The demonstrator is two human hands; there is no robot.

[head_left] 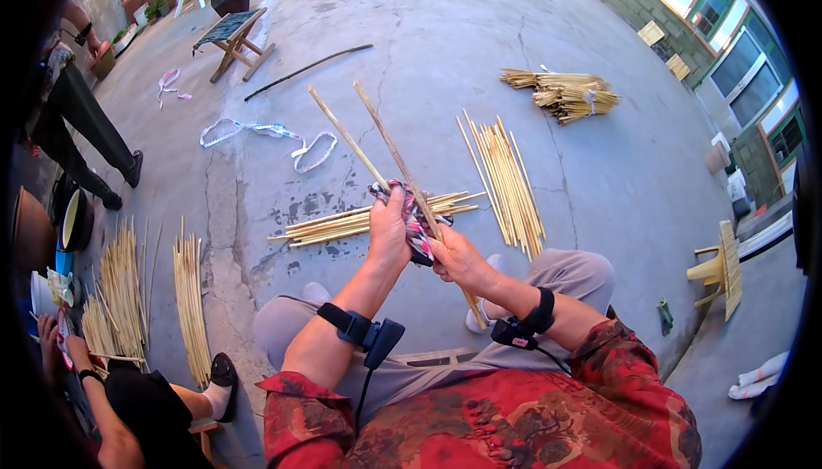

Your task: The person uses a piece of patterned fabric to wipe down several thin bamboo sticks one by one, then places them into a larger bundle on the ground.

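Head view: left hand (390, 231) clasps patterned cloth (414, 227) and pale stick (348, 136), right hand (462, 256) a darker stick (390, 143); both sticks seem light, stiff, best held beside cloth.

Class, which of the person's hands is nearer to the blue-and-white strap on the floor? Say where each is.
Left. The left hand is below and right of the strap in the picture; the right hand is lower and farther right.
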